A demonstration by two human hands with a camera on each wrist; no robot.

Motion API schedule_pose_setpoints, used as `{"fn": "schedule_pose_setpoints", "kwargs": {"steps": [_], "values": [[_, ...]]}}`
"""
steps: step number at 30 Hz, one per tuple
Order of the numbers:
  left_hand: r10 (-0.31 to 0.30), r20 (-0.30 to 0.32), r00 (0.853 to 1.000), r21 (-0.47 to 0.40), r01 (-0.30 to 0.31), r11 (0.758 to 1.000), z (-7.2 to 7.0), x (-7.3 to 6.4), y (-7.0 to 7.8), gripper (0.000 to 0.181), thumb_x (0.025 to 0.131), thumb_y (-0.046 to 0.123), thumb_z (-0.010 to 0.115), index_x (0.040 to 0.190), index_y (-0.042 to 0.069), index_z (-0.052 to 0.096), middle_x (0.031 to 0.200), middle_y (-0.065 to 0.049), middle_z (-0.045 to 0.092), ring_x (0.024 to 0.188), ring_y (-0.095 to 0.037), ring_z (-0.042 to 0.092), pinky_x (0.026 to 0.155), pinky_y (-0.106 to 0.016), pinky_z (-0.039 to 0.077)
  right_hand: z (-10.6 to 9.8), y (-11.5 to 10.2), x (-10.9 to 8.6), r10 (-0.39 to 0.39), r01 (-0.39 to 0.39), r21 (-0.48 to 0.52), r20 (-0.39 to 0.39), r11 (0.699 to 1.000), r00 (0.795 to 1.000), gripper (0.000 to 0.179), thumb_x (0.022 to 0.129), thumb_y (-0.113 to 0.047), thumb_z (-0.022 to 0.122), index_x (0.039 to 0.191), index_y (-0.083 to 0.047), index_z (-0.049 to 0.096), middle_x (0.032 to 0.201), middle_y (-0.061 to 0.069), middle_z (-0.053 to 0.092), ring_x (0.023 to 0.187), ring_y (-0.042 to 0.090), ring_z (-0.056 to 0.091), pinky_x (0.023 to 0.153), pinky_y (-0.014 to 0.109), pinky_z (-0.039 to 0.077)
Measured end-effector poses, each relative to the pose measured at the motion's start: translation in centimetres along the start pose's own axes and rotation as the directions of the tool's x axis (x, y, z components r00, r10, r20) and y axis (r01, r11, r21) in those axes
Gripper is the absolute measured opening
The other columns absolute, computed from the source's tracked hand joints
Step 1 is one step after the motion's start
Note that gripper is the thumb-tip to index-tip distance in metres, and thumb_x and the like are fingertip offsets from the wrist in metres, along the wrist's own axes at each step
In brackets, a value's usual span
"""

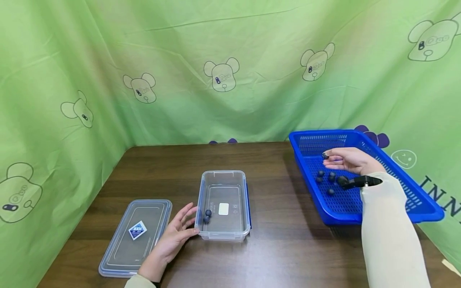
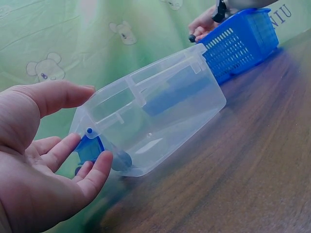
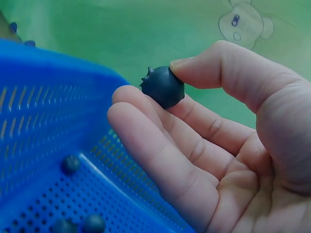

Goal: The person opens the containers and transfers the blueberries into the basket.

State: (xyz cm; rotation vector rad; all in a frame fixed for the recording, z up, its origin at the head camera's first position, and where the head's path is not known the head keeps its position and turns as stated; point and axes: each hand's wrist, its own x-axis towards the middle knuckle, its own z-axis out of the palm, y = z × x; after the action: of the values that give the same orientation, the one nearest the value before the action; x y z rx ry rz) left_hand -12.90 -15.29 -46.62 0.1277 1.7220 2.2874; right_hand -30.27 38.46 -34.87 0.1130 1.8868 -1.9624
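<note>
Between the thumb and fingertips of my right hand (image 1: 349, 160) is a dark blueberry (image 3: 163, 86), its crown facing outward. That hand is over the blue basket (image 1: 317, 204), where several more blueberries (image 1: 330, 192) lie on the perforated floor. My left hand (image 1: 174, 235) is at the near left corner of a clear plastic box (image 1: 225, 235), thumb and fingers spread and relaxed, the thumb tip at its rim. Two blueberries (image 1: 208, 213) sit inside the box, by its left wall. In the left wrist view, a blue clip (image 2: 90, 148) hangs near those fingers.
A clear lid (image 1: 135, 240) with a blue and white sticker lies flat on the wooden table (image 1: 273, 256), left of the box. Behind the table hangs a green curtain (image 1: 180, 112) with printed bear heads, close to the basket's far edge.
</note>
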Motion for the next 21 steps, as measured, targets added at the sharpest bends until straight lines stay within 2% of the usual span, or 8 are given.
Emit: {"fn": "schedule_pose_setpoints", "kwargs": {"steps": [3, 5, 9, 13, 15, 21], "values": [[0.004, 0.0, 1.0, 0.001, -0.004, 1.0, 0.0, 0.0, 0.0, 0.088, 0.083, -0.011, 0.062, 0.156, -0.001, 0.014, 0.157, -0.023, 0.022, 0.133, -0.036, 0.032, 0.096, -0.028, 0.045, -0.5, 0.3, -0.2, 0.018, -0.018, -0.011, -0.015, 1.0, 1.0, 0.026, 0.1, -0.001, 0.051, 0.086, -0.007, 0.072, 0.084, 0.011, 0.071, 0.079, 0.02, 0.071, 0.078, 0.033, 0.057], [0.007, 0.002, 1.0, 0.001, -0.007, 1.0, 0.1, 0.0, 0.0, 0.088, 0.083, -0.012, 0.062, 0.156, -0.002, 0.014, 0.157, -0.024, 0.022, 0.133, -0.035, 0.032, 0.096, -0.028, 0.045, -0.9, 0.5, -0.2, 0.033, -0.033, -0.015, 0.004, 0.999, 0.999, 0.027, 0.1, -0.002, 0.05, 0.087, -0.007, 0.073, 0.085, 0.011, 0.071, 0.079, 0.02, 0.071, 0.079, 0.033, 0.057], [0.009, 0.001, 1.0, 0.002, -0.009, 1.0, 0.1, 0.0, -0.1, 0.088, 0.083, -0.012, 0.062, 0.156, -0.002, 0.013, 0.157, -0.024, 0.022, 0.133, -0.035, 0.032, 0.097, -0.028, 0.045, -2.2, 1.4, 0.0, 0.077, -0.076, -0.011, 0.101, 0.997, 0.992, 0.034, 0.103, -0.005, 0.045, 0.089, -0.008, 0.075, 0.089, 0.01, 0.073, 0.084, 0.019, 0.072, 0.082, 0.031, 0.056], [0.006, -0.003, 1.0, 0.003, -0.006, 1.0, 0.0, 0.0, -0.1, 0.088, 0.083, -0.012, 0.062, 0.156, -0.001, 0.014, 0.157, -0.023, 0.023, 0.133, -0.035, 0.032, 0.097, -0.029, 0.044, -3.0, 2.2, 0.4, 0.171, -0.168, -0.03, 0.162, 0.985, 0.972, 0.037, 0.105, -0.006, 0.042, 0.09, -0.01, 0.076, 0.092, 0.009, 0.073, 0.086, 0.017, 0.071, 0.086, 0.03, 0.054], [0.004, -0.002, 1.0, 0.003, -0.004, 1.0, 0.0, 0.0, -0.1, 0.088, 0.083, -0.012, 0.062, 0.156, -0.001, 0.014, 0.157, -0.023, 0.023, 0.133, -0.036, 0.032, 0.097, -0.029, 0.044, -3.0, 2.6, 0.6, 0.22, -0.214, -0.057, 0.137, 0.975, 0.966, 0.035, 0.103, -0.005, 0.044, 0.089, -0.01, 0.075, 0.092, 0.009, 0.073, 0.086, 0.017, 0.071, 0.086, 0.03, 0.054], [0.002, 0.004, 1.0, 0.007, -0.002, 1.0, 0.0, 0.0, -0.1, 0.088, 0.084, -0.011, 0.061, 0.157, -0.001, 0.014, 0.157, -0.023, 0.022, 0.134, -0.036, 0.031, 0.097, -0.028, 0.044, -2.3, 3.3, 0.7, 0.334, -0.338, -0.137, -0.051, 0.931, 0.941, 0.015, 0.095, -0.004, 0.059, 0.086, -0.004, 0.071, 0.082, 0.013, 0.072, 0.075, 0.019, 0.072, 0.078, 0.029, 0.056]]}}
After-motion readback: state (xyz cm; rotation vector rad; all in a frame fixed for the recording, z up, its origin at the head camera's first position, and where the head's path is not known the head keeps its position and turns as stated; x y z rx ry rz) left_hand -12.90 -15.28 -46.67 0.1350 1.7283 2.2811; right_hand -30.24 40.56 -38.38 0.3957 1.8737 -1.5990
